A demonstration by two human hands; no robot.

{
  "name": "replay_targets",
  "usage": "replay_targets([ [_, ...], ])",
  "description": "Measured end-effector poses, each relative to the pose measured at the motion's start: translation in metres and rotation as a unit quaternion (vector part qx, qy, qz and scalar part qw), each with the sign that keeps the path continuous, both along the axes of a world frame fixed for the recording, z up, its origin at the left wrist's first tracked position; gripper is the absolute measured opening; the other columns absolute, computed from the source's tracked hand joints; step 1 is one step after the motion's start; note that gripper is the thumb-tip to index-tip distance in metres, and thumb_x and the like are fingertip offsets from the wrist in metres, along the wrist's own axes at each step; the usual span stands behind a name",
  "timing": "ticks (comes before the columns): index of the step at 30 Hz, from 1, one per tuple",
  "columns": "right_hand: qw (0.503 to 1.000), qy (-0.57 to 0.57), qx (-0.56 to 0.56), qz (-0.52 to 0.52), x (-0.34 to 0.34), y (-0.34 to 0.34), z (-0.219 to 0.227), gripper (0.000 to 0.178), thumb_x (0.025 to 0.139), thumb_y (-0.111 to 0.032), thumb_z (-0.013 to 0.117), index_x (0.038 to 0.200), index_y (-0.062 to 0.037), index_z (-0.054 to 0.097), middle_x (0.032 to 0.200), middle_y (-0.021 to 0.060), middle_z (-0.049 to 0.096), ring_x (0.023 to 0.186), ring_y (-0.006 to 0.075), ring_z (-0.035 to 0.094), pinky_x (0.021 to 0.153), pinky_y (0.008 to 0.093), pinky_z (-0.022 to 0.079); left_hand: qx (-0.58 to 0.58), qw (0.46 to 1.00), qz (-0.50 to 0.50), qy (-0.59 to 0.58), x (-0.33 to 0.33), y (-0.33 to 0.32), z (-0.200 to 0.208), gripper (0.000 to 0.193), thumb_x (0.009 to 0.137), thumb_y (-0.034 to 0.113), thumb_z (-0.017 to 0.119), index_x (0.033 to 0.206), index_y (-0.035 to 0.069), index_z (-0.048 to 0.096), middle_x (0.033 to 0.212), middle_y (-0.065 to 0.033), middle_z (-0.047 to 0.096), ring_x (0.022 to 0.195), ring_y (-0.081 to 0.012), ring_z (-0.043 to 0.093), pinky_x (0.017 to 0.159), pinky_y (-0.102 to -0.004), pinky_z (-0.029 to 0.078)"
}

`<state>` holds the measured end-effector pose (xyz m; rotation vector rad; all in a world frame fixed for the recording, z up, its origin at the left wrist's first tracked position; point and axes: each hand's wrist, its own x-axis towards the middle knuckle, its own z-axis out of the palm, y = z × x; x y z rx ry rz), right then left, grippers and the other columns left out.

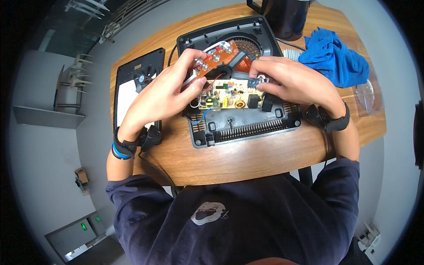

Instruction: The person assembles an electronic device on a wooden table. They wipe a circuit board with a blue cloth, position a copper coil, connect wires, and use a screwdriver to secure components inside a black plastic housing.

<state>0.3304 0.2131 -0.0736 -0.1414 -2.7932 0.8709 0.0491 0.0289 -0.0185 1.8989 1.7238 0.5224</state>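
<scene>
My left hand [172, 88] is closed around the edge of an orange-brown circuit board [215, 57], which it holds tilted above the left part of an open induction cooker base [247, 121]. Round clear and red parts sit on this board. My right hand [282, 78] pinches with thumb and forefinger beside a small dark blue block [253, 82] and a white loop; what lies between the fingertips is hidden. Under both hands a pale main circuit board [229, 99] carries several components, with red and blue wires at its left. Behind it shows a copper coil [243, 66], crossed by a dark bar.
A black panel [152, 59] with a small fan and white sheet lies at left. At right are a blue cloth [333, 57] and a clear plastic tray [369, 97]. A dark jug [287, 17] stands at the back. Cables run from both wrist straps.
</scene>
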Motion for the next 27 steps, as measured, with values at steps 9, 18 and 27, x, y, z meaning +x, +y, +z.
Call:
replay_targets([
  [9, 0.992, 0.068, -0.008, -0.106, -0.001, 0.004, 0.012, 0.028, 0.112, -0.012, 0.065, 0.139, -0.0041, 0.061, 0.125, 0.0192, 0.071, 0.120, 0.0394, 0.072, 0.102, 0.0461, 0.056, 0.025, 0.983, 0.113, -0.144, -0.024, -0.007, -0.016, 0.039, 0.122, 0.020, 0.055, 0.157, 0.002, 0.051, 0.121, -0.0089, 0.074, 0.104, -0.0148, 0.074, 0.089, -0.0300, 0.057],
  [18, 0.971, -0.067, -0.160, -0.165, -0.003, 0.009, 0.019, 0.051, 0.107, -0.019, 0.082, 0.153, -0.0113, 0.061, 0.098, 0.0019, 0.065, 0.082, 0.0081, 0.057, 0.073, 0.0293, 0.052, 0.082, 0.979, 0.184, -0.001, -0.059, -0.015, -0.023, 0.038, 0.122, 0.028, 0.059, 0.149, 0.001, 0.057, 0.109, -0.0131, 0.076, 0.094, -0.0236, 0.075, 0.087, -0.0388, 0.060],
  [27, 0.956, -0.121, -0.247, -0.102, 0.000, 0.023, 0.008, 0.077, 0.093, -0.001, 0.090, 0.162, -0.0146, 0.059, 0.096, 0.0013, 0.067, 0.084, 0.0075, 0.065, 0.075, 0.0278, 0.059, -0.046, 0.967, 0.143, 0.205, -0.104, -0.017, -0.040, 0.026, 0.119, 0.020, 0.060, 0.136, 0.002, 0.054, 0.108, -0.0228, 0.078, 0.101, -0.0459, 0.076, 0.090, -0.0480, 0.060],
])
